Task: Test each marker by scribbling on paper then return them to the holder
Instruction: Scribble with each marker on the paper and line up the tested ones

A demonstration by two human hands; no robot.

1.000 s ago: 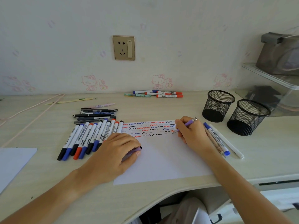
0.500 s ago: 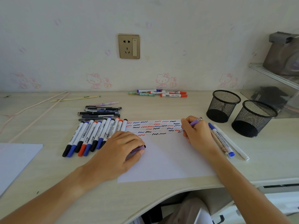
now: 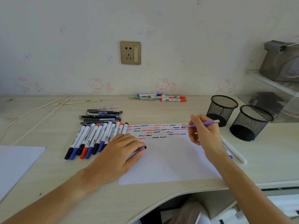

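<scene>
A white paper lies on the desk, its top strip filled with red, blue and black squiggles. My right hand pinches a purple pen, its tip just above the paper's upper right corner. My left hand rests on the paper's left edge and holds the purple cap. A row of capped whiteboard markers lies left of the paper, with dark pens stacked behind them. Two black mesh holders stand at the right, both looking empty.
More markers lie by the wall. Two markers lie right of the paper, partly under my right wrist. Another white sheet sits at the far left. Pink cords cross the left desk. A clear shelf stands at the right.
My right hand has lifted the purple pen's tip off the squiggle rows and turned the pen flatter. My left hand has stayed on the paper with the cap.
</scene>
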